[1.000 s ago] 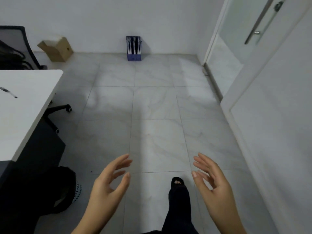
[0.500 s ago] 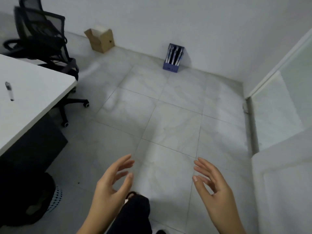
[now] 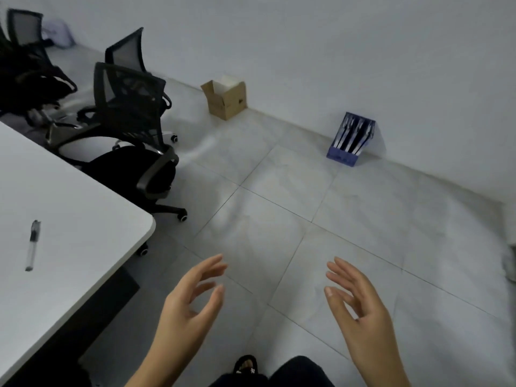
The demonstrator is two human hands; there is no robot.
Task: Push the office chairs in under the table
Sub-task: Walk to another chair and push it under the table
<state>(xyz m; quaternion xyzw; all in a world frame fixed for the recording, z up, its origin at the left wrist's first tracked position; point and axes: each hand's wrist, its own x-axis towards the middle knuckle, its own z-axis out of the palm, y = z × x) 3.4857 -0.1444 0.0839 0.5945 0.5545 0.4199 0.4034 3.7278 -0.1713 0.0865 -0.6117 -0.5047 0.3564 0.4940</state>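
both hands — left hand (image 3: 185, 308) and right hand (image 3: 360, 311) — hang empty, fingers loosely spread. the nearest office chair (image 3: 131, 129) stands at ten o'clock beside the table (image 3: 83, 219), seemingly not yet tucked — next likely calls for approaching and gripping its backrest.

Black mesh office chairs (image 3: 131, 129) stand beside white table (image 3: 69, 208).

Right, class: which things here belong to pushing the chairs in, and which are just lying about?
Part of the job:
nearest office chair
further chairs
white table
left hand
right hand

Just lying about:
pen
cardboard box
blue file holder
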